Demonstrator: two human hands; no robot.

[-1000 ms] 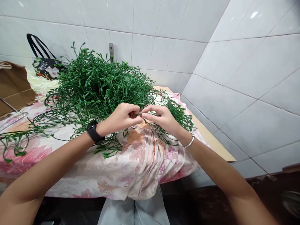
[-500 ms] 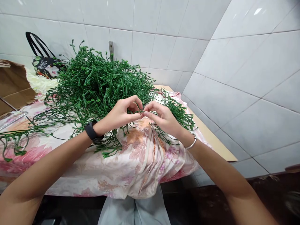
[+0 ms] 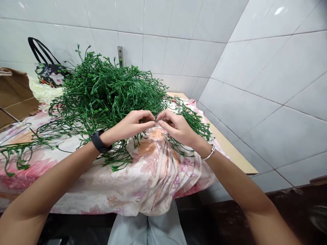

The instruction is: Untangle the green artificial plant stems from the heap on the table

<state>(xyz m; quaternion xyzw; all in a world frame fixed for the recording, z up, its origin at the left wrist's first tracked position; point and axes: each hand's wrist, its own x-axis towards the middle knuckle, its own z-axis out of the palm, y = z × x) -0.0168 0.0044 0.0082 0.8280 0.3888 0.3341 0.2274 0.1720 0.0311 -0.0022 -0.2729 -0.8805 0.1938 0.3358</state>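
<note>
Both hands meet fingertip to fingertip in front of a big tangled heap of green artificial stems (image 3: pixel 109 85). My left hand (image 3: pixel 136 124), with a dark watch (image 3: pixel 100 141) at its wrist, pinches a thin green stem (image 3: pixel 156 120). From the other side my right hand (image 3: pixel 176 126) pinches the same stem between thumb and forefinger; a silver bracelet (image 3: pixel 209 153) circles that wrist. Only a short piece of the stem shows between the fingertips, and its ends are hidden. More loose green stems (image 3: pixel 196 122) lie behind and to the right of my right hand.
A floral cloth (image 3: pixel 102 183) covers the table and hangs over its front edge, bunched near the middle. Bare board (image 3: pixel 237 160) shows on the right. At the left are a brown box (image 3: pixel 17 92), cream flowers (image 3: pixel 47 92) and a floral bag (image 3: pixel 51 73). Tiled walls enclose the corner.
My left hand's curled fingers have lowered and flattened toward the thumb. The fingertips of both hands stay together at nearly the same spot, while the heap has not moved.
</note>
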